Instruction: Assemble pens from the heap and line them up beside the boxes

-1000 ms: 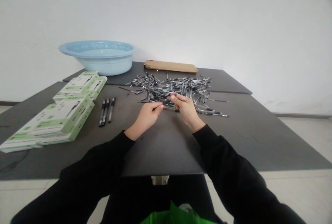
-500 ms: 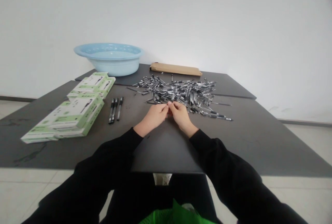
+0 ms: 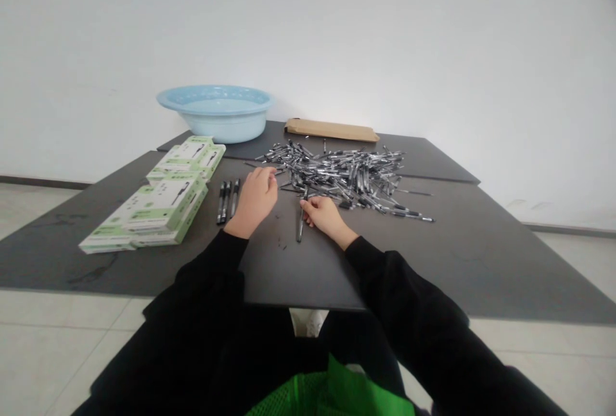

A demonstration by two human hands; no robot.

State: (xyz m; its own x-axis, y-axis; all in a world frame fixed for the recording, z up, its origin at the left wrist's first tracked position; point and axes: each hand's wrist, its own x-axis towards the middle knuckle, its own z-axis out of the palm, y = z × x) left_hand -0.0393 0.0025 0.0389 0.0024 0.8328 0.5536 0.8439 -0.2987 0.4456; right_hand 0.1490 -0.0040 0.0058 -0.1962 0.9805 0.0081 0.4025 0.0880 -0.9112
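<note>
My right hand (image 3: 323, 216) pinches a pen (image 3: 300, 230) between thumb and fingers, in front of the pile. The pen points toward the table's near edge, and its far end reaches the loose pens. My left hand (image 3: 256, 196) is apart from it, palm down with the fingers loosely extended; no object shows in it. Just left of that hand, three black pens (image 3: 222, 203) lie side by side, the rightmost close to the hand. Beyond both hands spreads a heap of loose pens and clear pen parts (image 3: 356, 172). The left palm and its inner fingers are hidden.
Green-and-white pen boxes (image 3: 166, 201) are stacked at the left of the dark table (image 3: 433, 275). Behind them stands a light-blue basin (image 3: 226, 126). A flat brown cardboard piece (image 3: 332, 130) lies at the back, before the wall. Small dark bits (image 3: 282, 246) lie near the front.
My hands were together at the near edge of the heap. The left has moved away to the left, beside the three pens. The right stays near the heap, its pen now visible.
</note>
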